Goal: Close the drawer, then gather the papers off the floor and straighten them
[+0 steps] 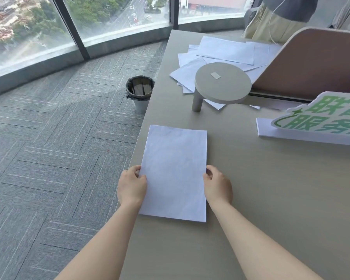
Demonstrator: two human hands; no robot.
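A squared-up stack of white papers [174,172] lies flat on the beige desk [271,199], near its left edge. My left hand [131,187] grips the stack's left long edge, fingers curled on it. On the opposite long edge sits my right hand [217,185], gripping the same way. The sheets look aligned, with a thin thickness showing along the near and right edges. No drawer is in view, and the carpet [59,148] shows no papers.
Loose white sheets [220,55] lie scattered at the desk's far end, under a round lamp base [222,83]. A green-and-white sign [315,118] stands at right beside a brown divider [315,63]. A lined waste bin [139,91] stands on the carpet by the desk.
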